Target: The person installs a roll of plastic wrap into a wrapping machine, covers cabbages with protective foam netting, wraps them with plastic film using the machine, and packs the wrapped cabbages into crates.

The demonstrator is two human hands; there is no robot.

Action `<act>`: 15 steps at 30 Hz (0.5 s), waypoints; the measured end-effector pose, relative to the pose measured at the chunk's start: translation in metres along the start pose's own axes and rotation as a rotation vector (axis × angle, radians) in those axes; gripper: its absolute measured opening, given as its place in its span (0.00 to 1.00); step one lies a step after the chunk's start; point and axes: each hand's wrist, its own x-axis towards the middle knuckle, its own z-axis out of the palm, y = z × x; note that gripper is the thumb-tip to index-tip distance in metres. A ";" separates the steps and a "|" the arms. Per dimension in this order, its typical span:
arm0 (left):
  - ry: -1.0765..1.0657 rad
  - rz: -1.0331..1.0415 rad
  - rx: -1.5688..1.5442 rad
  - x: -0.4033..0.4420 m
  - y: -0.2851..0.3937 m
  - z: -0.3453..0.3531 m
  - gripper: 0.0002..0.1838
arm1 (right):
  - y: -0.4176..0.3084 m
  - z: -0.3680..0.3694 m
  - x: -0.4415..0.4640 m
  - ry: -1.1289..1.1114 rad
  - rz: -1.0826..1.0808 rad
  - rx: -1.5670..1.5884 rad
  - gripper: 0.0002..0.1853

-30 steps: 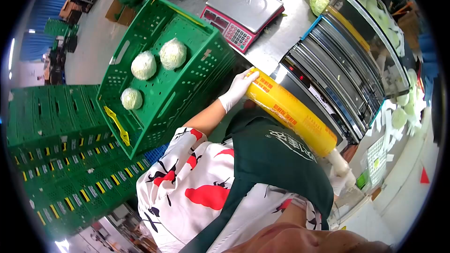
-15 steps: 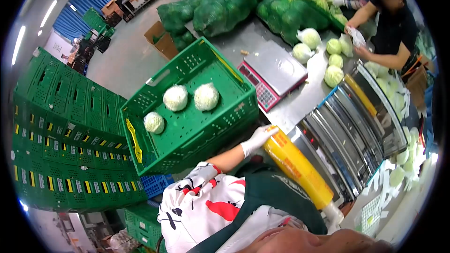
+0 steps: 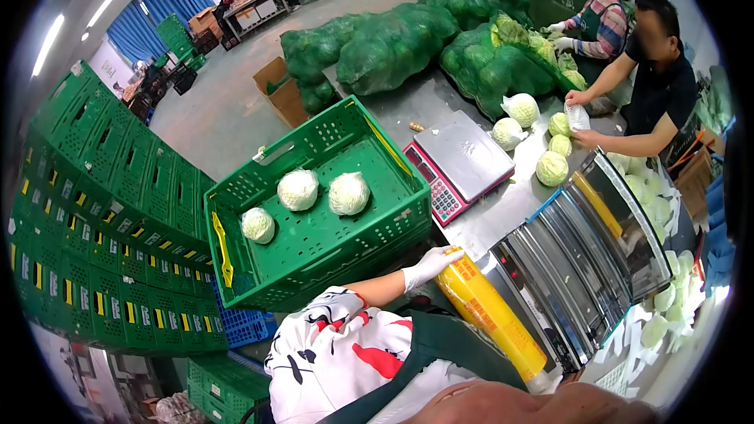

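Observation:
My left hand, in a white glove, is closed on the upper end of a yellow roll of wrapping film with red print. The roll lies slanted along the near side of a wrapping machine with metal rollers. At the roll's lower end is a whitish shape that looks like my gloved right hand; its fingers are hidden. Left of my left hand, a green crate holds three wrapped cabbages, set apart on its floor.
A scale stands beyond the machine. Loose cabbages and green net sacks lie on the metal table. A co-worker holds a white net sleeve; another person stands behind. Stacked crates rise at the left.
The view has tilted up, so most things sit lower in it. My left hand stays on the film roll. The co-worker's hands have shifted around the white net sleeve, close to the cabbages.

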 end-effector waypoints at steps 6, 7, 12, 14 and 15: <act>0.053 0.026 0.110 0.006 -0.008 0.000 0.39 | 0.071 0.002 0.047 0.221 -0.843 -0.638 0.39; 0.074 0.044 0.131 0.003 -0.003 0.000 0.40 | 0.080 -0.003 0.052 0.288 -0.772 -0.674 0.40; 0.134 0.065 0.200 -0.005 -0.001 0.002 0.39 | 0.104 -0.022 0.065 0.375 -0.495 -0.677 0.41; 0.170 0.101 0.256 -0.007 0.004 0.002 0.38 | 0.097 -0.016 0.067 0.397 -0.490 -0.717 0.40; 0.198 0.115 0.301 -0.008 0.004 0.002 0.38 | 0.093 -0.014 0.067 0.407 -0.477 -0.730 0.40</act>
